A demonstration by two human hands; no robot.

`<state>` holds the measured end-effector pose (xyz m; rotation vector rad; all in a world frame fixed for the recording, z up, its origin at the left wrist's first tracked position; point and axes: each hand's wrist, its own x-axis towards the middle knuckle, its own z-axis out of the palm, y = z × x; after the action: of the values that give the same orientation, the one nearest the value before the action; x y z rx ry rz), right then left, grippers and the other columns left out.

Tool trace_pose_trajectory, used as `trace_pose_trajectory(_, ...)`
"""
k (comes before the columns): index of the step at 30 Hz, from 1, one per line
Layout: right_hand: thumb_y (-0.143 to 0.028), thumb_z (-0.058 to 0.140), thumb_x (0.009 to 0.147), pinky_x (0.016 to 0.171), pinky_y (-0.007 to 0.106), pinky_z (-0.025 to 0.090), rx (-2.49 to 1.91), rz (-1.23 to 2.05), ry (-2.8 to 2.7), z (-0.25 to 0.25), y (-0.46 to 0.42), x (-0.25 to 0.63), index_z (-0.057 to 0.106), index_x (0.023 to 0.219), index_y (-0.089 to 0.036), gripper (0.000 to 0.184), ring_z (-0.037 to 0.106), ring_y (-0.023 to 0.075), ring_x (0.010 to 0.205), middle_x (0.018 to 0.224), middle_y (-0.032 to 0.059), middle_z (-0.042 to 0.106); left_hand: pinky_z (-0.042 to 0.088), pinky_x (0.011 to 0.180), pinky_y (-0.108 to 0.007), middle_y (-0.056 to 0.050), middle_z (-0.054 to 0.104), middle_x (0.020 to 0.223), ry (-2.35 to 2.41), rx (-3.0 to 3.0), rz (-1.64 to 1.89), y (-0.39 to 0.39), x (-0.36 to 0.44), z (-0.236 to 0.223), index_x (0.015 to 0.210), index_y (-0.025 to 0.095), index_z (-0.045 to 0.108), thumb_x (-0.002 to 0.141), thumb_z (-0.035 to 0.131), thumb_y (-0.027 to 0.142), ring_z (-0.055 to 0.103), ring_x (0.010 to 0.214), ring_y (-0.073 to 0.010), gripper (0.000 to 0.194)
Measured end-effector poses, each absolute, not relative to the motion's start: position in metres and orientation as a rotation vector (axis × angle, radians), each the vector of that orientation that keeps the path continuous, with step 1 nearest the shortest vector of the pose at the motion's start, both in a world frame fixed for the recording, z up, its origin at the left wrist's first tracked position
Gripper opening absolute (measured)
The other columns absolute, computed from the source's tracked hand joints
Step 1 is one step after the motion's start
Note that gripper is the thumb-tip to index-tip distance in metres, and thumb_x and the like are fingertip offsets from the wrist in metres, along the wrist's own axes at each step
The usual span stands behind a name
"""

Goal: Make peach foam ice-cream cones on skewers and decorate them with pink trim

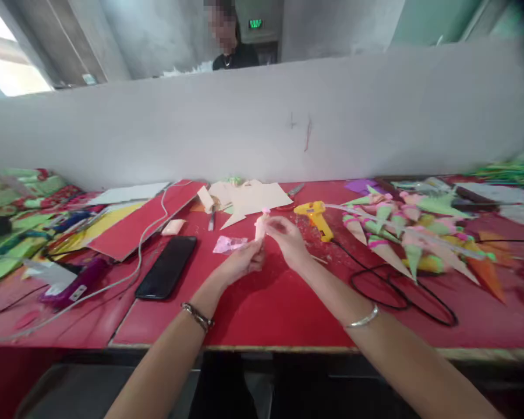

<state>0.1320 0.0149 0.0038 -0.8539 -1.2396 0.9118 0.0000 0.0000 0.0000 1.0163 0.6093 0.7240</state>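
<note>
My left hand [244,261] is closed around a small cream paper cone [260,228] with pink trim at its top. Against the cone's right side, the fingertips of my right hand [288,238] are pinched together; they appear to grip its edge. A yellow glue gun [317,219] lies just beyond my right hand, its black cord trailing to the right. Left of the cone, a crumpled pink piece [230,244] rests on the red tabletop [288,314]. Behind my hands are cut cream paper sheets [262,198].
Finished-looking paper cones [413,233] are heaped at right. A black phone [166,267], a red board [135,224], a white cable [140,250] and a purple tool [76,285] lie at left. Scissors [296,190] lie behind. A person [236,55] is beyond the partition [244,128].
</note>
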Motion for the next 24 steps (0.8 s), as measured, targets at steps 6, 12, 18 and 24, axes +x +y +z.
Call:
trace_pose_trajectory(6,-0.028,0.068,0.057,0.078,0.027,0.038,-0.768,1.135,-1.029,0.006,0.017,0.129,0.052,0.085,-0.022,0.033,0.051,0.0121,0.082,0.084,-0.0023,0.055,0.016,0.040,-0.014,0.008,0.025,0.053,0.641,1.068,0.741,0.000,-0.001,0.000,0.064,0.017,0.035,0.071,0.055,0.047,0.022,0.043,-0.0024,0.037)
trace_pose_trajectory(12,-0.030,0.067,0.058,0.071,0.024,0.041,-0.670,1.366,-0.959,0.011,0.015,0.129,0.048,0.088,-0.024,0.036,0.053,0.0107,0.078,0.084,-0.0031,0.054,0.016,0.039,-0.015,0.008,0.027,0.051,0.656,1.064,0.756,-0.001,-0.002,0.004,0.064,0.016,0.036,0.072,0.055,0.044,0.022,0.041,-0.0024,0.035)
trace_pose_trajectory(18,-0.030,0.056,0.070,0.070,0.027,0.040,-0.988,0.899,-1.462,0.003,0.018,0.139,0.053,0.080,-0.020,0.015,0.049,0.0116,0.071,0.076,-0.0008,0.052,0.018,0.038,-0.015,0.010,0.019,0.048,0.647,0.951,1.051,0.005,-0.007,0.015,0.060,0.018,0.030,0.076,0.050,0.045,0.019,0.037,-0.0025,0.037)
trace_pose_trajectory(24,-0.027,0.061,0.070,0.061,0.024,0.037,-1.209,0.489,-2.132,-0.007,0.013,0.135,0.059,0.076,-0.016,0.013,0.049,0.0121,0.065,0.073,0.0025,0.053,0.026,0.041,-0.017,0.007,0.030,0.049,0.834,1.063,1.275,0.008,-0.006,0.009,0.058,0.017,0.032,0.078,0.044,0.047,0.035,0.041,-0.0037,0.038)
